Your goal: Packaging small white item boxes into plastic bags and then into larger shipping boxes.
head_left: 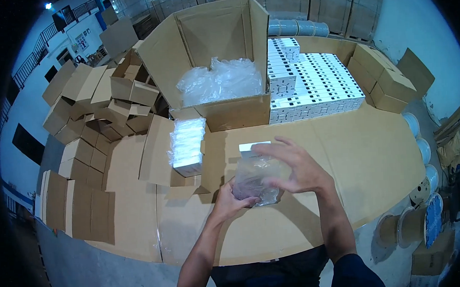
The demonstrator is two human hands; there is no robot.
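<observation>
Both of my hands work on a clear plastic bag [254,176] over the cardboard-covered table [374,157]. A small white box [252,148] sticks out of the bag's far end. My left hand [232,197] pinches the bag's near lower corner. My right hand [292,166] grips the bag's top and right side, fingers spread over it. To the left lies a stack of white boxes wrapped in clear film [187,146].
A large open carton [211,57] lined with crumpled plastic stands behind the bag. Rows of small white boxes [315,88] fill the back right. Several empty brown cartons [95,113] pile up at left. Spools [422,207] lean at the right edge.
</observation>
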